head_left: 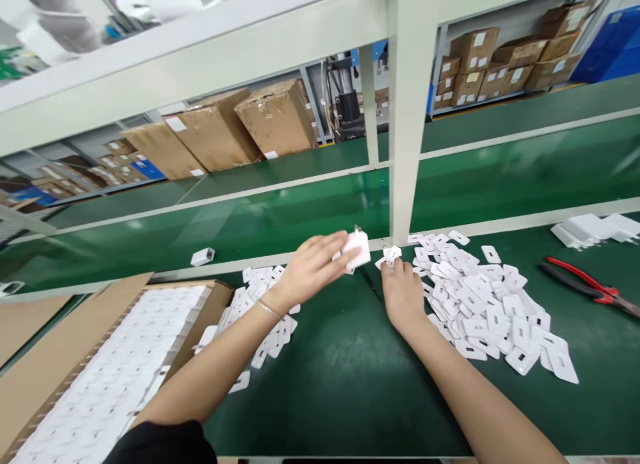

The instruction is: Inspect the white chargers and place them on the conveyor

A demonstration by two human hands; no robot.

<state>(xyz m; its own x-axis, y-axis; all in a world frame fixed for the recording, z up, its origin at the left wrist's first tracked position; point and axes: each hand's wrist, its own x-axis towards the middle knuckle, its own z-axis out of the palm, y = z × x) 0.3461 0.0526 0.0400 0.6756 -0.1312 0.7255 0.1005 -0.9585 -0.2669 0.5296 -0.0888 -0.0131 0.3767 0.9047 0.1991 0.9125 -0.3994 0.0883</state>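
Observation:
My left hand [313, 267] is closed around a white plug adapter [359, 249], its metal prongs pointing up and away. The adapter is above the green worktop. To the right, my right hand [404, 292] reaches to the foot of the upright post, fingers curled down on a small white plate with a slot [392, 253]; its fingertips are partly hidden. Beside that hand spreads a big pile of similar white slotted plates [475, 297]. A smaller pile of white plates [267, 297] lies under and behind my left forearm.
At left stands an open carton [217, 304] filled with rows of white housings. Red-and-black pliers [595, 284] and several white housings [590, 229] lie at far right. A cream post [403, 151] rises ahead. One white housing [203, 256] sits on the green conveyor [280, 214].

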